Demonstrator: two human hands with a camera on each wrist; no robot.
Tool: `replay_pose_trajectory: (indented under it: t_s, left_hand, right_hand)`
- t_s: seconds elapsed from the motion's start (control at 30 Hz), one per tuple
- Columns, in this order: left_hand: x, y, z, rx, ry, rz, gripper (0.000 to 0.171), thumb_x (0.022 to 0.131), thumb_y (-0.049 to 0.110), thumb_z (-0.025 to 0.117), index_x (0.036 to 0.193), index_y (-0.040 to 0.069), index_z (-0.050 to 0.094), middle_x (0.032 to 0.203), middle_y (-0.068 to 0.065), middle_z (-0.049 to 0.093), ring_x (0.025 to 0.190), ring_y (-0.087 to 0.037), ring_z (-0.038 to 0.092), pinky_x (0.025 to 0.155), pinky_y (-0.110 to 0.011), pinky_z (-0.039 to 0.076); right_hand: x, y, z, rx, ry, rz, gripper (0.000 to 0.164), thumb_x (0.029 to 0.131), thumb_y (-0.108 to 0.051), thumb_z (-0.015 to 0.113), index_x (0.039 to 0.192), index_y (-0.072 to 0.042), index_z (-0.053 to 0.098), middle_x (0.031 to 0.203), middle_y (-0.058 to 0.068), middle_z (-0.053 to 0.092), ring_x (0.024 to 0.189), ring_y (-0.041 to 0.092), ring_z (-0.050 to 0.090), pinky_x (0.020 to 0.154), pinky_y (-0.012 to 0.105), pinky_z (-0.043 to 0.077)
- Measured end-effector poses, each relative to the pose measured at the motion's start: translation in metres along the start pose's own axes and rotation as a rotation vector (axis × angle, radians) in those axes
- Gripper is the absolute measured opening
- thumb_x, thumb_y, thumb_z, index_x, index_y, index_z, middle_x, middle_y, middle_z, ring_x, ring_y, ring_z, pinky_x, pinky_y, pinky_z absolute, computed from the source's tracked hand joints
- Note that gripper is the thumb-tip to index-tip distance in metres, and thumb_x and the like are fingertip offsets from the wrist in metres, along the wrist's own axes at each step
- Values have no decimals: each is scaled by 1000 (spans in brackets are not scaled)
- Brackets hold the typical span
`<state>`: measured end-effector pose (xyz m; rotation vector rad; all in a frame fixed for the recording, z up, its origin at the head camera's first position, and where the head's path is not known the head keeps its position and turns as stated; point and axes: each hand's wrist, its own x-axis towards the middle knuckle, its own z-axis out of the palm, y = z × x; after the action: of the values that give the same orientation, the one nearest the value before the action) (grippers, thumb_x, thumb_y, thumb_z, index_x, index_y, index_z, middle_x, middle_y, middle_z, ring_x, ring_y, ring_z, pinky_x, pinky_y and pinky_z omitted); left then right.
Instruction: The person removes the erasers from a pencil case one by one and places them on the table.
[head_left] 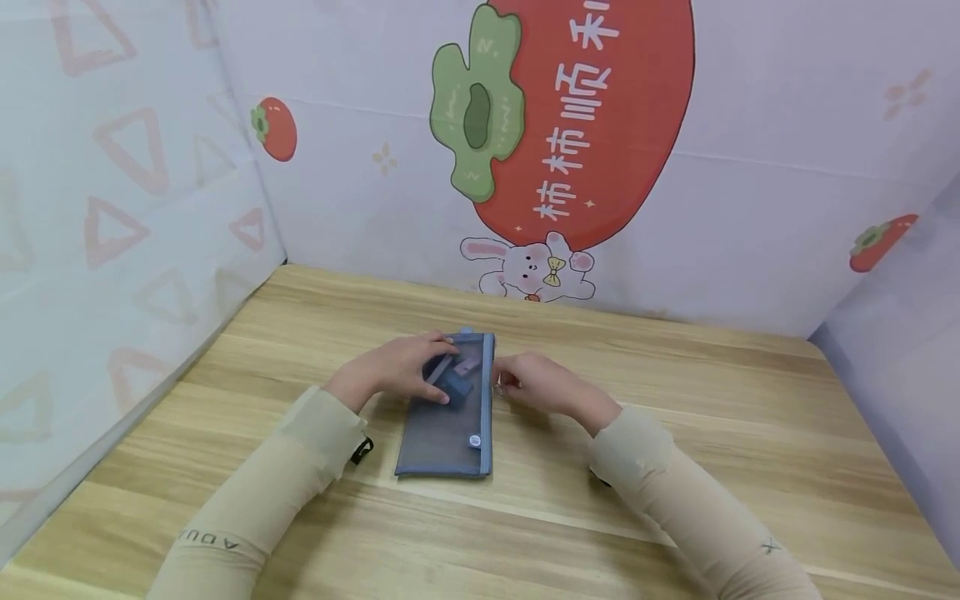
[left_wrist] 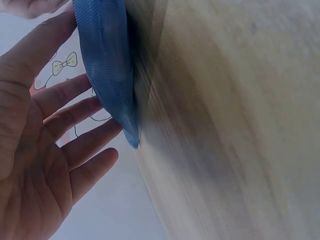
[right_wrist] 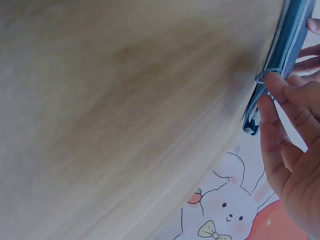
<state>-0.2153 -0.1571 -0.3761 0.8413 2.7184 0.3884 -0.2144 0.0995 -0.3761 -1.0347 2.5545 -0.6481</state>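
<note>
A blue-grey mesh zipper pouch (head_left: pixel 438 446) lies flat on the wooden table, its zipper (head_left: pixel 486 417) running along the right side. Through the mesh show a small pinkish item (head_left: pixel 467 365) and a dark blue one (head_left: pixel 456 387). My left hand (head_left: pixel 401 367) rests on the pouch's upper left part, fingers spread, fingertips against the mesh. At the zipper's far end, my right hand (head_left: pixel 538 385) pinches a thin blue loop (right_wrist: pixel 259 78) on the zipper pull between thumb and fingertips. Beneath the pouch, in the left wrist view, its side (left_wrist: pixel 107 60) bulges slightly.
The wooden table (head_left: pixel 675 500) extends around the pouch on all sides. A white fabric backdrop (head_left: pixel 750 208) with persimmon and rabbit prints stands along the back edge, with a fabric side wall (head_left: pixel 112 292) at the left and another (head_left: pixel 900 350) at the right.
</note>
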Motion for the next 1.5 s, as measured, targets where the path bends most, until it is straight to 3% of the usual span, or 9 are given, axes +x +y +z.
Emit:
replay_pose_trajectory:
  t_s: [0.13, 0.33, 0.57, 1.0, 1.5]
  left_hand:
    - [0, 1, -2, 2, 8, 16, 80, 79, 47, 79, 144, 9, 50, 151, -16, 44, 134, -34, 50, 111, -48, 40]
    - [-1, -1, -3, 3, 2, 1, 80, 80, 47, 79, 144, 10, 50, 153, -15, 43, 136, -34, 48, 112, -48, 39]
    - [0, -1, -3, 2, -5, -4, 79, 80, 47, 79, 144, 11, 50, 153, -14, 43, 137, -33, 47, 113, -47, 38]
    - [-2, -1, -5, -9, -6, 12, 80, 79, 47, 79, 144, 10, 50, 152, -16, 44, 136, -34, 48, 112, -49, 39]
    - [3, -6, -2, 5, -2, 26, 80, 78, 48, 80, 143, 11, 51, 150, -14, 45, 134, -32, 50, 112, -48, 40]
  right_hand:
    - [1, 2, -2, 6, 46, 62, 18, 89, -9, 69, 106, -7, 63, 77, 0, 60, 71, 12, 53, 67, 27, 46]
    - [9, 7, -1, -3, 2, 96, 20, 86, -16, 76, 101, -6, 67, 78, 1, 59, 72, 13, 52, 68, 27, 45]
    - [13, 3, 4, -55, -7, 115, 19, 86, -14, 74, 102, -6, 69, 76, 1, 59, 70, 13, 52, 66, 27, 43]
    - [12, 7, 4, -49, 10, 62, 20, 90, -2, 63, 107, -6, 73, 81, 0, 63, 74, 13, 53, 70, 27, 46]
    - [8, 8, 3, -28, 9, 21, 18, 92, -4, 65, 107, -6, 75, 92, 2, 70, 78, 13, 56, 75, 28, 50]
